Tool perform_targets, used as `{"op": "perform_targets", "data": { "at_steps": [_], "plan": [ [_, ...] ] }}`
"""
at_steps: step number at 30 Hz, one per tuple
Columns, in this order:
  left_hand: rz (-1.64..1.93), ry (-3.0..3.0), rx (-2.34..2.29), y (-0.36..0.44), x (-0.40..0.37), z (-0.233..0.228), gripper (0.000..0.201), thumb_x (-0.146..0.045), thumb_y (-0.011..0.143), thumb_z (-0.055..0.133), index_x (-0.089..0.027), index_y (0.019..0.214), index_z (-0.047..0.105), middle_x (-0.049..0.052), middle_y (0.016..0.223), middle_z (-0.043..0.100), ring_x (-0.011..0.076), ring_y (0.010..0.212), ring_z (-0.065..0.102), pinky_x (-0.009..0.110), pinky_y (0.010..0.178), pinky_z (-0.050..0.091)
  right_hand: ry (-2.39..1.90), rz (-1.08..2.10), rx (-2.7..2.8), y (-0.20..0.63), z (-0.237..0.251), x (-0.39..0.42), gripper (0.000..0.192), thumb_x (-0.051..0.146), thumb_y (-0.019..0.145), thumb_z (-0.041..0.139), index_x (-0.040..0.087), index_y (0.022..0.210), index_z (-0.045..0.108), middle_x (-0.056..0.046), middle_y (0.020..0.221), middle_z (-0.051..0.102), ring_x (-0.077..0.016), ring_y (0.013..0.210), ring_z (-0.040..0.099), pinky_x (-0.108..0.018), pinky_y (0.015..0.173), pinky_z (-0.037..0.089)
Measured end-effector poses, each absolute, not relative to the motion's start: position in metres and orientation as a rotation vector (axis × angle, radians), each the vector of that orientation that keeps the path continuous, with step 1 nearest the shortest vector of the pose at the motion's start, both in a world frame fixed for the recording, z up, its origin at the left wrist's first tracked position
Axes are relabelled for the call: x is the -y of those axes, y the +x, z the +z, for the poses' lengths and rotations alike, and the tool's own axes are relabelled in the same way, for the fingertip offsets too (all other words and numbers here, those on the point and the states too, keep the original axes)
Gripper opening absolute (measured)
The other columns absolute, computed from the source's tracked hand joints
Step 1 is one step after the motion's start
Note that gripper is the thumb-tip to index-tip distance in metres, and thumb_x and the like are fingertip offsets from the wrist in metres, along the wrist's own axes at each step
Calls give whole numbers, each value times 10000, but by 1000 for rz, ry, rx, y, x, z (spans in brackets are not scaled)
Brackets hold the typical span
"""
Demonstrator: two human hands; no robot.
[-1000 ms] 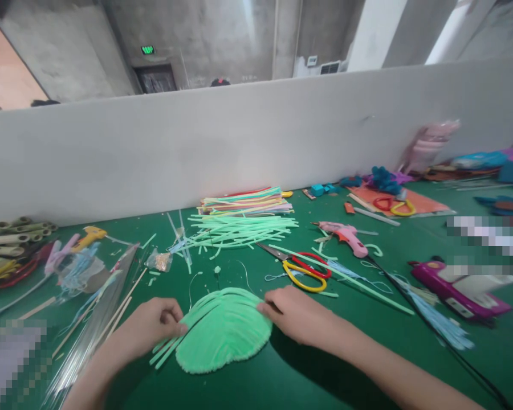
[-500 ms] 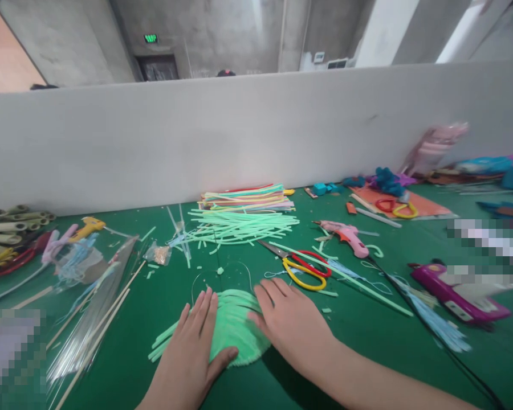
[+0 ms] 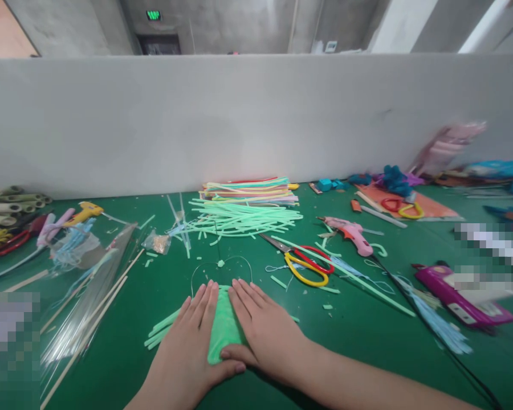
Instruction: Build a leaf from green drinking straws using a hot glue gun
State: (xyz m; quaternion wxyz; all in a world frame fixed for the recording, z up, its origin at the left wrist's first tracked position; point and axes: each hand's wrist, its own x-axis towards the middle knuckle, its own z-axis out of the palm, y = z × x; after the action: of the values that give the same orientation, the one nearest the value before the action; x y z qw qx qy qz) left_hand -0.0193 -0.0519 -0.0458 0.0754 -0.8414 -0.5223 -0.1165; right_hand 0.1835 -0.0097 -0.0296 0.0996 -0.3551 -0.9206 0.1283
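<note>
Left hand flat, fingers spread, pressing green fuzzy piece onto worktop. Right hand likewise flat alongside, gripping nothing; likely flattening it. Wire loop just beyond fingertips; scissors near right.

1. A flat, pale green fuzzy piece lay on the green desk, mostly covered by two hands pressed flat on it.
2. Loose green strips fanned out from its left edge.
3. A thin wire loop arched just beyond its far edge.
</note>
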Motion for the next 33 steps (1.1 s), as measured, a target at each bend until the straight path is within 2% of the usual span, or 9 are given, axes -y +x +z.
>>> {"op": "perform_targets", "data": {
  "at_steps": [5,8,12,15,22,25,28,31,33],
  "plan": [
    [-339,-2565,1582,-16,50,-42,1235,-763,727,578,-174,1555,-123,196,1528,403,356,1377,426,513,1046,444,-977,491,2713,185,-27,5,978,742,873,394,38,1532,232,-173,1600,171,-287,1493,169,-446,1226,224],
    [-363,-2576,1562,-14,50,-40,1230,-719,740,608,-160,1553,-127,200,1528,404,344,1373,435,484,1043,454,-976,536,2706,186,-29,5,937,717,895,384,50,1535,229,-158,1603,174,-268,1496,167,-432,1233,198],
    [-411,-2550,1513,-12,52,-39,1147,-699,803,551,-161,1554,-130,182,1474,491,332,1317,511,457,1009,478,-999,554,2693,184,-32,8,866,662,933,373,63,1540,220,-150,1604,181,-268,1497,163,-447,1233,185],
    [-441,-2536,1501,-12,52,-39,1132,-715,805,532,-162,1559,-106,171,1446,528,334,1280,550,454,1006,472,-1017,553,2692,182,-31,9,852,608,933,452,63,1542,211,-156,1600,203,-274,1494,177,-457,1230,192],
    [-456,-2549,1596,-12,56,-47,1124,-679,806,562,-163,1561,-91,188,1501,456,344,1338,485,470,1037,444,-1071,539,2714,182,-26,10,905,583,905,535,37,1539,192,-174,1593,213,-298,1483,211,-466,1218,237],
    [-431,-2525,1654,-11,55,-46,1161,-740,752,570,-159,1569,-16,223,1550,361,381,1379,419,505,1020,449,-1040,492,2709,182,-19,7,871,621,921,469,25,1521,261,-182,1571,277,-301,1466,265,-447,1202,287],
    [-389,-2577,1575,-17,46,-36,1248,-862,661,510,-136,1570,59,228,1564,326,394,1409,364,545,1098,354,-1001,342,2660,177,-12,-2,655,494,999,388,20,1450,423,-184,1488,443,-289,1427,357,-436,1181,334],
    [-317,-2602,1522,-24,35,-27,979,-744,826,452,-155,1560,179,163,1552,379,330,1425,359,511,1169,241,-970,126,2606,171,-14,-12,458,286,1024,356,32,1346,559,-178,1378,574,-279,1378,436,-449,1155,370],
    [-262,-2607,1496,-26,32,-26,853,-685,883,419,-151,1534,278,141,1538,407,304,1422,371,486,1173,236,-936,14,2591,168,-21,-16,434,278,1015,382,30,1288,612,-181,1337,608,-297,1345,475,-459,1124,408]
  ]
}}
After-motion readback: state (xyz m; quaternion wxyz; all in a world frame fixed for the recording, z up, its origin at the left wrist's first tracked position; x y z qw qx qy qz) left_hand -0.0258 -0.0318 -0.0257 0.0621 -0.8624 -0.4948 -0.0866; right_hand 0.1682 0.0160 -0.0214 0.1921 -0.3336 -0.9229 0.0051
